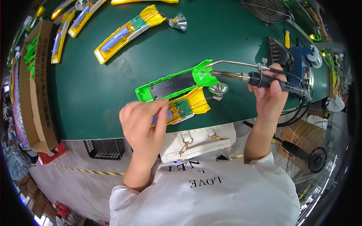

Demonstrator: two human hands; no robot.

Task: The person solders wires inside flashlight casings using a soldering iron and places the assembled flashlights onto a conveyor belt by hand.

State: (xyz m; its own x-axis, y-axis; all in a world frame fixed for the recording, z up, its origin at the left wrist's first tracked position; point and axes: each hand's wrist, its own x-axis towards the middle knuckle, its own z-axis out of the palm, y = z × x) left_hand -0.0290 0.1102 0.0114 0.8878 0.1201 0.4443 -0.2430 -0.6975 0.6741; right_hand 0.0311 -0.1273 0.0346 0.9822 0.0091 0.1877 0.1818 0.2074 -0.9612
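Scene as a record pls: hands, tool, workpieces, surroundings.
left_hand: left hand, fingertips pinched at the near edge of the green shell; grip unclear
right_hand: right hand, gripping soldering iron
iron_tip: over the green shell's flared end; contact unclear
green_shell: black panel inside
yellow_shell: yellow shell, nearer the person; circuit board inside
reflector: reflector, beside yellow shell's flared end
bench: green bench
left_side: cardboard box
right_side: fan

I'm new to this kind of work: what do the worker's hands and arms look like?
The left hand and right hand are ungloved, with no watch visible. Short white sleeves leave both forearms bare; the white shirt has dark lettering.
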